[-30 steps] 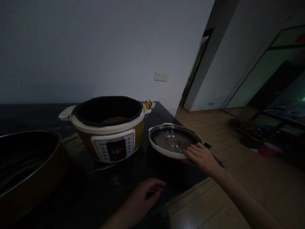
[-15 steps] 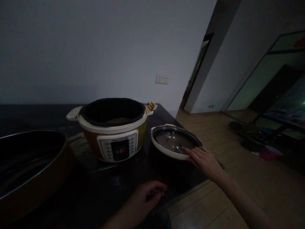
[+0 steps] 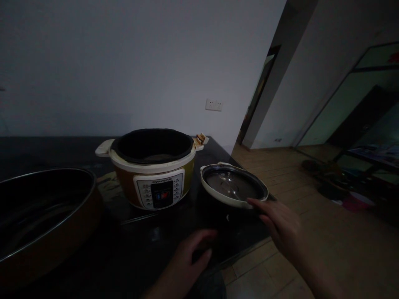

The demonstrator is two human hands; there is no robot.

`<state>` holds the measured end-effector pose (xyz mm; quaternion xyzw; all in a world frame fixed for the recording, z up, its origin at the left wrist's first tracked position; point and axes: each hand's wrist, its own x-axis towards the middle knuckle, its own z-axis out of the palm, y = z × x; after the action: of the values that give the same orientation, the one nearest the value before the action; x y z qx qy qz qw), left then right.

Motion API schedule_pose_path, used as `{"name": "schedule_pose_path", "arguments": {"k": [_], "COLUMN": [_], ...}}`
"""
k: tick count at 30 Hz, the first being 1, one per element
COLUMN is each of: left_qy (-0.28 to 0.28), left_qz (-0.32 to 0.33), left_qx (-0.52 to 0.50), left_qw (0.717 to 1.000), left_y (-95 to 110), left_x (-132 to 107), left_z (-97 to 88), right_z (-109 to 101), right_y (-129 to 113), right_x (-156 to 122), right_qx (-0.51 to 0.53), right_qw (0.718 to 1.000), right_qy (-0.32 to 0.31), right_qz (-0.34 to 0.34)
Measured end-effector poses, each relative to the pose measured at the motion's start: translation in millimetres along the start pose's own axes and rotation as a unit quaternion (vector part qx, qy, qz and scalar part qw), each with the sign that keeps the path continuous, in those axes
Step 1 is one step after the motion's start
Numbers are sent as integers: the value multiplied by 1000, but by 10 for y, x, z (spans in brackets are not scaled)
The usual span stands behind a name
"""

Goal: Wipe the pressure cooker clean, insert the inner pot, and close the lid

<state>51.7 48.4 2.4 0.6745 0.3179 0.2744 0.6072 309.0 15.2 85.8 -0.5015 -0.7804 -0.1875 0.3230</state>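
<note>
in the middle, a cooker [image 3: 154, 169] in white, brown and green, standing upright on a shiny black table [image 3: 140, 232], bare at the top and black inside. just to the right of the cooker, and a bit nearer, a round lid [image 3: 233, 187], shiny inner side up, with a pale rim, on the same table. at the near edge of the lid, to the right of the cooker, the right hand [image 3: 282, 222], loose, thumb and fingers apart, letting the lid be (can't tell if touching the rim, too dark and blurry there). in front of the cooker and a little to its right, the left hand [image 3: 188, 255], softly curled, just air between thumb and fingers. to the left of the cooker, and closer, a big brown pot [image 3: 77, 226], cut off at the side. behind the cooker, a pale wall [image 3: 124, 74]. far to the right of the cooker, down on the floor [image 3: 255, 274], a pink tub [image 3: 358, 201].
</note>
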Motion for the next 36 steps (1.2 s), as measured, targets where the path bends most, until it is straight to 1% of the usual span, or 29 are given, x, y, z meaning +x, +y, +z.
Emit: {"name": "schedule_pose_path", "arguments": {"k": [2, 3, 4, 6, 8, 9, 11, 13, 15, 17, 20, 22, 24, 26, 28, 29, 30, 31, 32, 34, 36], "left_qy": [53, 71, 78, 63, 50, 54, 87, 132, 170, 203, 231, 230, 228, 231, 229, 220, 207, 193, 180, 163, 171], "left_qz": [29, 40, 45, 31, -6, -26, -51, -60, -63, -56, -20, 1, 8, 7, 9, 14, 21, 28, 35, 42, 39], "left_qx": [25, 36, 42, 43, 37, 33, 20, 5, -13, -25, 5, 36, 61, 86, 110, 120, 127, 132, 134, 137, 139], "left_qw": [998, 996, 995, 997, 998, 998, 995, 989, 983, 977, 973, 972, 972, 969, 967, 968, 970, 972, 974, 976, 975], "left_y": [28, 47, 66, 96, 98, 87, 46, -1, -33, -51, -78, -109, -140, -153, -138, -120, -97, -71, -45, 2, 36], "left_x": [-16, -22, -26, -33, -40, -44, -52, -56, -58, -59, -75, -100, -134, -173, -212, -230, -246, -260, -272, -286, -290], "left_z": [16, 21, 23, 14, -13, -33, -83, -140, -192, -230, -248, -245, -246, -261, -289, -307, -325, -344, -365, -416, -490], "right_z": [22, 63, 122, 278, 455, 543, 709, 859, 990, 1098, 1191, 1195, 1163, 1124, 1109, 1116, 1134, 1162, 1200, 1288, 1370], "right_y": [-262, -387, -500, -680, -795, -833, -885, -932, -990, -1063, -1180, -1248, -1307, -1362, -1414, -1436, -1454, -1465, -1467, -1439, -1370], "right_x": [-21, -32, -45, -82, -145, -187, -289, -395, -484, -541, -564, -540, -494, -440, -395, -381, -375, -377, -388, -431, -485], "right_qx": [116, 181, 242, 331, 368, 375, 391, 423, 480, 551, 618, 636, 663, 695, 721, 731, 738, 741, 739, 716, 677], "right_qw": [990, 976, 956, 909, 869, 851, 805, 747, 689, 629, 546, 502, 457, 411, 374, 365, 363, 368, 379, 413, 453], "right_qy": [-1, -15, -30, -41, -28, -17, -5, 4, 7, 6, 11, 21, 19, 5, -14, -19, -23, -26, -28, -30, -29], "right_qz": [80, 122, 165, 250, 330, 368, 447, 513, 543, 548, 565, 586, 593, 590, 582, 576, 568, 561, 557, 561, 580]}}
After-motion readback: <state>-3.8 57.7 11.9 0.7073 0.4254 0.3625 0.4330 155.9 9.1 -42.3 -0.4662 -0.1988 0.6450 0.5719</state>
